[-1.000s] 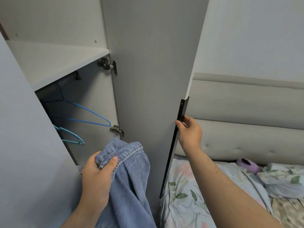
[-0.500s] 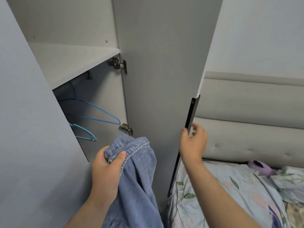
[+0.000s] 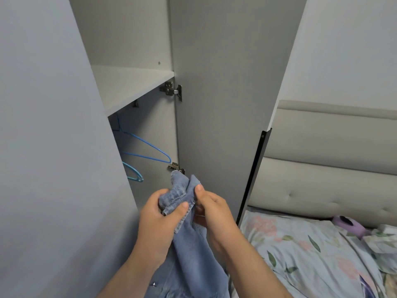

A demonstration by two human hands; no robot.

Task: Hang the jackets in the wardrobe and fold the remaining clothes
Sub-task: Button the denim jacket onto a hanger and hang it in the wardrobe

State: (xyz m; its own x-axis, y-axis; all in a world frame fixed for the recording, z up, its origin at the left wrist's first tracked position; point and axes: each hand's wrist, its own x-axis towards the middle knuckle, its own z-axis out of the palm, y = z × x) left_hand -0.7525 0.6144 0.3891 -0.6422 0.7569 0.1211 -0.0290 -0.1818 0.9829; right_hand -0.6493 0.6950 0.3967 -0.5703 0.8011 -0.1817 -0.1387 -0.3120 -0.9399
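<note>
Both hands grip denim jacket (image 3: 184, 222) | left hand (image 3: 159, 220) beside right hand (image 3: 214, 214)

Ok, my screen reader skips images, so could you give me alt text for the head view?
Both hands, left hand and right hand, grip a blue denim jacket before an open wardrobe where blue hangers hang beneath a shelf. A floral-sheeted bed lies to the right.

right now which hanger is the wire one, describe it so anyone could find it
Look inside the open wardrobe, under its shelf. Two hangers hang there; the dark blue wire hanger is the upper one, thin, unlike the thicker turquoise hanger below it.
</note>
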